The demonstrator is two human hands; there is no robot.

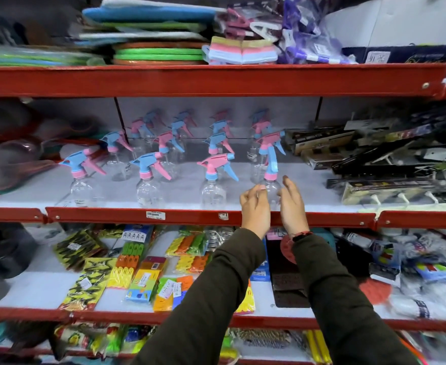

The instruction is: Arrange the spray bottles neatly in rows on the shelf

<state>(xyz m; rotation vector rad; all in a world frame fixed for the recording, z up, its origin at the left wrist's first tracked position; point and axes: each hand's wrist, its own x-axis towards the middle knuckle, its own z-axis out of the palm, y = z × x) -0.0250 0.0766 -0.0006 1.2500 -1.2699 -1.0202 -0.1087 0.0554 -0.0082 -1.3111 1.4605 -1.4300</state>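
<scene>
Several clear spray bottles with pink-and-blue trigger heads stand in rows on the middle shelf (143,216). The front row has bottles at the left (81,189), centre-left (148,191), centre (212,192) and right (270,184). Behind them more bottles (218,143) run back to the wall. My left hand (255,206) and my right hand (293,204) cup the front right bottle from either side, fingers curved against its clear body. That bottle stands upright at the shelf's front edge, and my hands hide its lower part.
Black boxed goods (374,159) crowd the shelf just right of the bottles. Soft dark items (13,159) lie to the left. Stacked mats (158,51) fill the shelf above. Packets of coloured clips (143,277) lie on the shelf below.
</scene>
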